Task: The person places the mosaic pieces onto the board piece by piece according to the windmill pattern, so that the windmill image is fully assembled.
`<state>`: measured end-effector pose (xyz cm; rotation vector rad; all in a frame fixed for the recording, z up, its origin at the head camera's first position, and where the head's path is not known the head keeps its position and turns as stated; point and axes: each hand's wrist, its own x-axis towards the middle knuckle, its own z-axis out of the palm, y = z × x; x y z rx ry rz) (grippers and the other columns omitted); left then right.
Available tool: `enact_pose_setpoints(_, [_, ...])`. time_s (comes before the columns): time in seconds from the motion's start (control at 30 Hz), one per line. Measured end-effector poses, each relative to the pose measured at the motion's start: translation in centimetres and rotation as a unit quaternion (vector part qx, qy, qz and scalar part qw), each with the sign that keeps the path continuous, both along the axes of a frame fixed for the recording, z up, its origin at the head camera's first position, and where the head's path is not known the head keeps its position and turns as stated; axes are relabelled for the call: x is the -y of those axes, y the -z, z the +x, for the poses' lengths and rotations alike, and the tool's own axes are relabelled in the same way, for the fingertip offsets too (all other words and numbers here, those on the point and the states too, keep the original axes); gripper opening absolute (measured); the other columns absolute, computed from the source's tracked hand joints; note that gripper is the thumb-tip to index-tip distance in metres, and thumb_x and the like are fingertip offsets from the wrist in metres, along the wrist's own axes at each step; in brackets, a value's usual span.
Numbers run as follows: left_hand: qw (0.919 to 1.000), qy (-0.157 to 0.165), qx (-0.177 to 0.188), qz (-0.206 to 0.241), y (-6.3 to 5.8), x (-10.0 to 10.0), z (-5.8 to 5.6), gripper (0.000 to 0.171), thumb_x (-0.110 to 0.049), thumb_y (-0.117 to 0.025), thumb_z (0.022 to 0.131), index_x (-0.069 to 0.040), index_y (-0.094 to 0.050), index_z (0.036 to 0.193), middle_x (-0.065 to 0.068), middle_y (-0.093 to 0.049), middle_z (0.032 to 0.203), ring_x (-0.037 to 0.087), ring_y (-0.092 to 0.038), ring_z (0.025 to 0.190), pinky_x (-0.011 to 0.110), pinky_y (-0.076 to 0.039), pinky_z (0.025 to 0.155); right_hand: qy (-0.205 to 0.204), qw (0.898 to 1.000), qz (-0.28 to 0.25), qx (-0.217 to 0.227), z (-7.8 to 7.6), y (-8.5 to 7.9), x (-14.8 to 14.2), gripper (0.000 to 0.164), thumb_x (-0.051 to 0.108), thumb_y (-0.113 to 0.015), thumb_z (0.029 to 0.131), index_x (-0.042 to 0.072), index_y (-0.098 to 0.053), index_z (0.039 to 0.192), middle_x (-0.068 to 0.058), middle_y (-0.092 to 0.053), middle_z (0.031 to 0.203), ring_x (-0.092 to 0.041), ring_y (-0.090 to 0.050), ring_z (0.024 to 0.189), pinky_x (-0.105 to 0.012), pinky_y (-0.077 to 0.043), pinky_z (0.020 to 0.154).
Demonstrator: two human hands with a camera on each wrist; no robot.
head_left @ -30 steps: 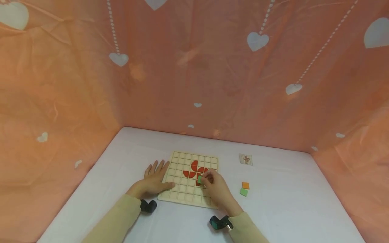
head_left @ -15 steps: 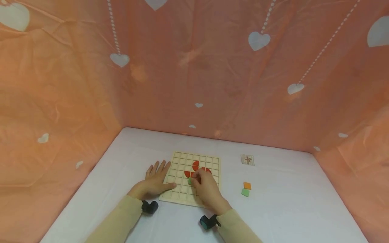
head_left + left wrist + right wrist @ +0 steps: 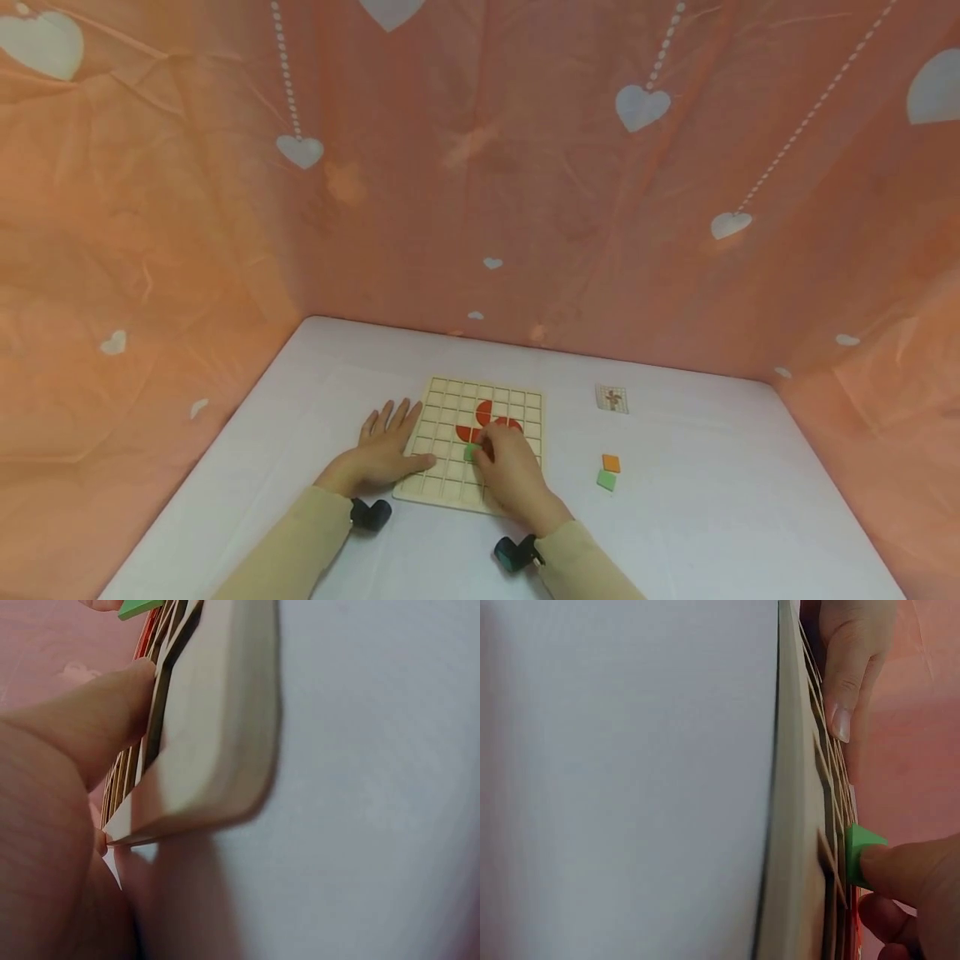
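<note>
A pale wooden grid board (image 3: 450,487) lies on the white table, with several red curved pieces (image 3: 483,411) set in its cells. My right hand (image 3: 508,471) rests over the board and pinches a green square tile (image 3: 470,452) just below the red pieces; the right wrist view shows the green tile (image 3: 856,851) held at the board's surface. My left hand (image 3: 382,450) lies flat at the board's left edge, fingers straight, thumb on the board's surface. In the left wrist view the thumb (image 3: 105,712) presses against the board's edge (image 3: 217,735).
An orange tile (image 3: 611,462) and a green tile (image 3: 606,480) lie loose on the table right of the board. A small printed card (image 3: 612,398) sits farther back. Pink heart-patterned cloth walls close in the table on three sides.
My right hand has carried the green tile leftward across the board, from the right of the red pieces to just below them. The left hand has stayed put.
</note>
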<state>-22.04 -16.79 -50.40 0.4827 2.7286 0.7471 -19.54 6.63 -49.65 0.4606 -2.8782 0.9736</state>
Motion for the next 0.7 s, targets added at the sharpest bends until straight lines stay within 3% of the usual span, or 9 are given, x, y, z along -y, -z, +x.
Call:
enact_pose_setpoints(0.3, [1.0000, 0.001, 0.007, 0.003, -0.06, -0.01, 0.00, 0.096, -0.055, -0.059, 0.090, -0.003, -0.010, 0.155, 0.022, -0.003, 0.159, 0.040, 0.010, 0.144, 0.055, 0.009, 0.112, -0.015, 0.998, 0.051, -0.032, 0.42, 0.00, -0.12, 0.017, 0.023, -0.071, 0.089, 0.010, -0.066, 0.099, 0.005, -0.052, 0.087, -0.015, -0.049, 0.085, -0.033, -0.046, 0.074])
enact_pose_setpoints(0.57, [1.0000, 0.001, 0.006, 0.000, 0.07, -0.10, 0.05, 0.096, -0.056, -0.058, 0.090, -0.003, -0.010, 0.155, 0.022, -0.003, 0.159, 0.041, 0.010, 0.144, 0.055, 0.009, 0.112, -0.021, 0.991, 0.100, -0.083, 0.53, 0.11, -0.42, 0.017, 0.024, -0.074, 0.087, 0.012, -0.067, 0.095, 0.003, -0.053, 0.089, -0.018, -0.052, 0.087, -0.035, -0.048, 0.077])
enact_pose_setpoints(0.7, [1.0000, -0.004, 0.006, -0.001, 0.01, -0.18, -0.02, 0.096, -0.055, -0.059, 0.090, -0.004, -0.010, 0.155, 0.022, -0.003, 0.159, 0.040, 0.010, 0.144, 0.054, 0.010, 0.112, -0.018, 0.990, 0.113, -0.082, 0.53, -0.10, -0.61, 0.019, 0.025, -0.075, 0.086, 0.012, -0.068, 0.097, 0.003, -0.054, 0.092, -0.018, -0.052, 0.089, -0.035, -0.049, 0.079])
